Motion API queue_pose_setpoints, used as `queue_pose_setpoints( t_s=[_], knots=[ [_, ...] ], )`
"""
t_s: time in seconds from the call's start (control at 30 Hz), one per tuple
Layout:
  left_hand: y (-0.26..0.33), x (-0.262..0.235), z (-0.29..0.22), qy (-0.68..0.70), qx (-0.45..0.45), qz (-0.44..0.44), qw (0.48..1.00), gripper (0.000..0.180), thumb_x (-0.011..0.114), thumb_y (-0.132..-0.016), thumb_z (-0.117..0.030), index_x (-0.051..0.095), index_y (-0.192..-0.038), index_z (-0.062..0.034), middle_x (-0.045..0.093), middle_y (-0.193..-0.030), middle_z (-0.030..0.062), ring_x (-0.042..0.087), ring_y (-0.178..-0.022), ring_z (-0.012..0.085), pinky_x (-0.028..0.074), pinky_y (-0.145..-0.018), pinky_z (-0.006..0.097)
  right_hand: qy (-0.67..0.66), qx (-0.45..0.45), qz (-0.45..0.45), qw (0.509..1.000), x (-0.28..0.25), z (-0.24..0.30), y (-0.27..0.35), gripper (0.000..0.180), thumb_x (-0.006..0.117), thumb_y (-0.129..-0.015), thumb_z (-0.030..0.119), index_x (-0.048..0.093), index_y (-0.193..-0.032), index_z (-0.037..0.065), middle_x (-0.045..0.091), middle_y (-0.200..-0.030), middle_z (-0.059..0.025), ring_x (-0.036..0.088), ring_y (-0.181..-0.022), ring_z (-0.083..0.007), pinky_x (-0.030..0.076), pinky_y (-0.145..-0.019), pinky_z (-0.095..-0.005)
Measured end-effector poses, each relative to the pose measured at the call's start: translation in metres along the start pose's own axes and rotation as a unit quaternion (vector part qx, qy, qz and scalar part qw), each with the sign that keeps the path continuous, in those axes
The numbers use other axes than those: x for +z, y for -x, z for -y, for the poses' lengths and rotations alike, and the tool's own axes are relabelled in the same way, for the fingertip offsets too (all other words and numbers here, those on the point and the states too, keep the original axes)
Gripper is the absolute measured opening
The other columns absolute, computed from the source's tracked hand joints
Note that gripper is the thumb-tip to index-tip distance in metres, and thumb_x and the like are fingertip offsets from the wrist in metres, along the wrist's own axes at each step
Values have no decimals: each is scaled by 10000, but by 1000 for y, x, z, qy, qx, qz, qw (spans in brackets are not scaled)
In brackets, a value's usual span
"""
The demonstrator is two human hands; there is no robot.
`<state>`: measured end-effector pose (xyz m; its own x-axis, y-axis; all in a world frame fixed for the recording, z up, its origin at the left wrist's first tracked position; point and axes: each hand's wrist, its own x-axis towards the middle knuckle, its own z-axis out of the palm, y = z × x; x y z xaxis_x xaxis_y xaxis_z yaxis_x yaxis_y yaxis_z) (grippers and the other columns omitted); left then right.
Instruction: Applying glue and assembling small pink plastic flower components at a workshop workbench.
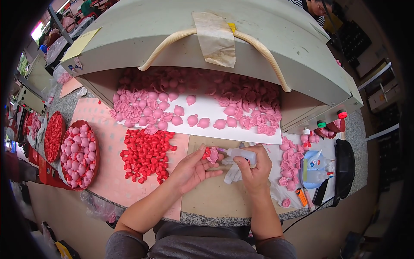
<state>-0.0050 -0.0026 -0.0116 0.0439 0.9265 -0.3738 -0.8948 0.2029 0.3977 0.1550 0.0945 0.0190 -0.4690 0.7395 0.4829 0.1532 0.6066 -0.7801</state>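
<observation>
Grey shirt (200, 246) fronts the speckled table edge (215, 221); brown board (211, 200) spans from there to the hands. Left hand (192, 170) pinches a pink-and-red piece (213, 156), outer fingers loosely spread; right hand (257, 168) wraps a bottle (239, 154), nozzle at the piece.

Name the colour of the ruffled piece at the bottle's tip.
The ruffled piece is pink; it shows best in the head view.

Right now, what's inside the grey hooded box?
Pink pieces, heaped left and right, sparser front-centre, on a white sheet. The hood covers the ceiling and far back; can't see what's there.
</observation>
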Motion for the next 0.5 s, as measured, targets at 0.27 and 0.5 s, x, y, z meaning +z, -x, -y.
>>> queue_pose_setpoints(
  t_s=[0.27, 0.5],
  knots=[
    [1, 1, 0, -20, 9, -5, 1000, 405, 355, -971, -352, 502, -1150, -20, 577, -1124, 118, 595, -873, 137, 476, -895, 414, 7, -32, -3, 999, 2, -3, 1, 246, 720, -747, 148, 557, -861, 4, 565, -753, -73, 533, -652, -160, 422, -596, -265],
    [0, 1, 0, -17, 11, -4, 1000, 397, 363, -970, -347, 501, -1152, -22, 574, -1121, 113, 585, -870, 131, 481, -886, 403, 6, -15, -9, 1000, 1, -1, 1, 252, 723, -746, 154, 556, -861, 3, 559, -748, -76, 526, -646, -162, 418, -593, -264]
  ],
)
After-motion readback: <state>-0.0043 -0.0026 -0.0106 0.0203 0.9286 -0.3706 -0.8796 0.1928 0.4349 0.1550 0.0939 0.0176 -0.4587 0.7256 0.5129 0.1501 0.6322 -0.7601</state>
